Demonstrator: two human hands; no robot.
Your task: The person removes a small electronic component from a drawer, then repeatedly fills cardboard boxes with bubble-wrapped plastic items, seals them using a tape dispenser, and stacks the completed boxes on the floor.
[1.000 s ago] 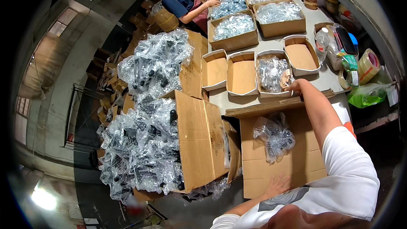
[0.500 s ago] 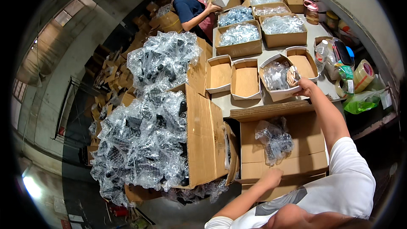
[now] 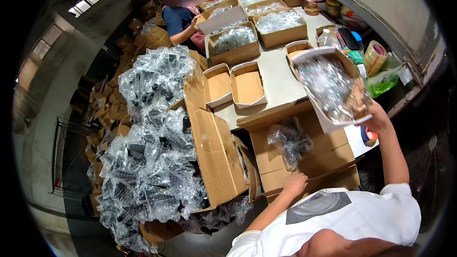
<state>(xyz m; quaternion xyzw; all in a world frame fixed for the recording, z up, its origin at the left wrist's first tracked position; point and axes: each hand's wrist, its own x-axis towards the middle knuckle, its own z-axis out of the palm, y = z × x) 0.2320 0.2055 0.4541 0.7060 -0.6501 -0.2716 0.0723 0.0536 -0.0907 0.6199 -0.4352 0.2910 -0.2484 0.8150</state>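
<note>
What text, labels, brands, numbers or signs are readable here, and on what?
None legible.
Tall brown cardboard carton: faint dark print, too small to read.
Wide yellowish tape roll: red marking on its core, too small.
Green plastic packet: white label, too small.
White cotton-like T-shirt: grey graphic, no readable lettering.

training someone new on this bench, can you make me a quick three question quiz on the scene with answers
1. Which of the wearer's hands holds the tray of clear packets?
2. True or false: the bubble-wrapped bundle lies inside the open carton.
3. The left hand is nearest to:
A) the open carton's near edge
B) the pink-topped jug
C) the tape roll

Key:
1. The right hand
2. True
3. A
</note>
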